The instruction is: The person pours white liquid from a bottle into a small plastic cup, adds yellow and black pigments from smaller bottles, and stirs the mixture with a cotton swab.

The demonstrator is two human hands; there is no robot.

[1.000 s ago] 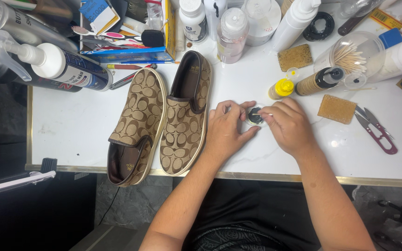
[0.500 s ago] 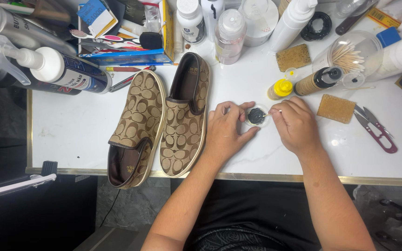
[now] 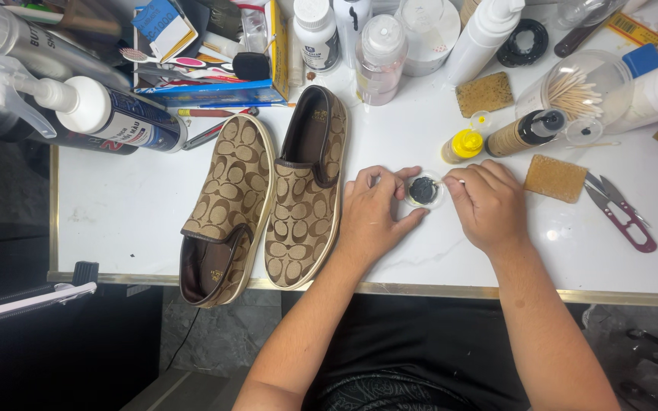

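Observation:
A small round clear dish (image 3: 423,190) with dark paste in it sits on the white table (image 3: 116,205). My left hand (image 3: 375,213) curls around its left side, thumb and fingers steadying it. Pinched in my right hand (image 3: 489,202) is a thin stick whose tip reaches into the dish's right edge. Two brown patterned slip-on shoes lie left of my hands: the left shoe (image 3: 226,209) hangs over the table's front edge, the right shoe (image 3: 306,186) lies beside it.
Red-handled snips (image 3: 624,213) and a brown sponge (image 3: 556,178) lie right of my hand. A yellow-capped bottle (image 3: 463,144), a brown bottle (image 3: 527,131), a cup of cotton swabs (image 3: 576,91), spray bottles (image 3: 93,114) and several containers crowd the back.
My hands have drawn slightly apart, so the dish of dark paste shows fully between them. My right hand now sits to its right with the stick at the dish.

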